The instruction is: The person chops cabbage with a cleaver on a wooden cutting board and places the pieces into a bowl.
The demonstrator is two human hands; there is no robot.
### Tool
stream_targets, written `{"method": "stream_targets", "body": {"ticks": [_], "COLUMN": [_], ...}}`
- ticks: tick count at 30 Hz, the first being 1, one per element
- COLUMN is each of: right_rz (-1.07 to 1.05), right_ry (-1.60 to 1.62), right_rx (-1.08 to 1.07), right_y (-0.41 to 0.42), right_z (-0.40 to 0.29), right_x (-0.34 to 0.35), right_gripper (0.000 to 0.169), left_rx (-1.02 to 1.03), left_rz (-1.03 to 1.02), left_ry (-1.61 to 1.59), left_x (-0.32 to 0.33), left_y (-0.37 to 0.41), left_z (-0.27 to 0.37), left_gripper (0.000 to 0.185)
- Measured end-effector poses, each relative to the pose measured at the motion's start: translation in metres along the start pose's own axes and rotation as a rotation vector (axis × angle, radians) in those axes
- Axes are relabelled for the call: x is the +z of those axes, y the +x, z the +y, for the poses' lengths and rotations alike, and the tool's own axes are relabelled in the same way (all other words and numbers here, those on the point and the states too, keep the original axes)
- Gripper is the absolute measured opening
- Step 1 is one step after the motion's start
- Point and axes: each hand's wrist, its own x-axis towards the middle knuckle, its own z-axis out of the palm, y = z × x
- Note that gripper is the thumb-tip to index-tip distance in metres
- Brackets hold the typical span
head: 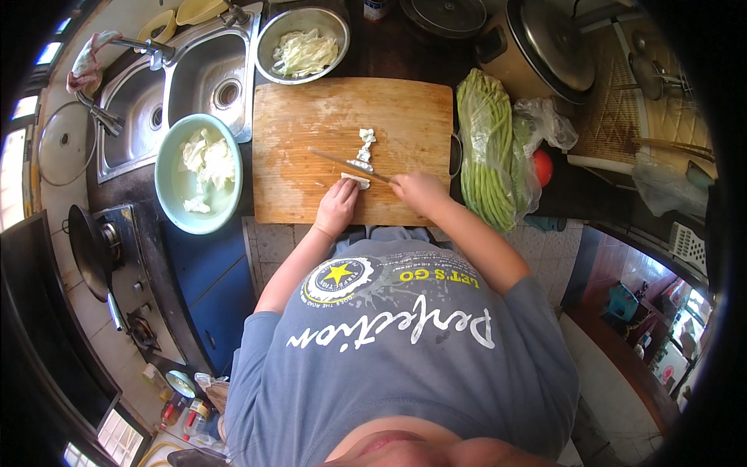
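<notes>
On the wooden cutting board (309, 117), my left hand (337, 204) presses on a small pale vegetable piece (357, 181). My right hand (421, 192) grips the handle of a kitchen knife (344, 162), its blade pointing left just beyond that piece. White, crumpled-looking cut pieces (365, 146) lie in a short line past the blade. A steel bowl (262, 52) behind the board holds pale vegetable strips (304, 52). Whitish leafy pieces (209, 160) sit in water in a light green basin (162, 181) to the left. The knife handle is mostly hidden by my fingers.
A double steel sink (175, 99) lies at the back left, a wok (87, 251) on the gas stove at the left. Bagged long green beans (487, 152) and a red round object (543, 167) are right of the board. A large lidded pot (548, 46) stands behind them.
</notes>
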Motion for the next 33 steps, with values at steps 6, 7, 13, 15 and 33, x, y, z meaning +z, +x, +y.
{"method": "stream_targets", "body": {"ticks": [6,7,13,15,33], "right_rz": [0.014,0.018,0.053,0.050,0.029], "right_ry": [-0.137,-0.131,-0.139,-0.147,-0.169], "right_rx": [-0.108,-0.110,-0.130,-0.135,-0.097], "right_y": [-0.021,-0.020,-0.019,-0.019,-0.004], "right_z": [-0.012,-0.011,-0.013,-0.014,-0.017], "right_x": [-0.009,-0.007,-0.010,-0.013,0.022], "right_gripper": [0.018,0.018,0.021,0.019,0.016], "left_rx": [-0.021,-0.028,-0.067,-0.048,-0.026], "left_rz": [-0.037,-0.050,-0.090,-0.058,-0.002], "left_ry": [-0.009,-0.013,-0.031,-0.031,-0.096], "left_x": [0.002,0.002,0.002,0.002,0.003], "left_y": [-0.001,-0.001,-0.002,0.001,-0.001], "left_z": [-0.001,-0.001,-0.001,-0.001,-0.003], "left_gripper": [0.026,0.025,0.024,0.023,0.022]}}
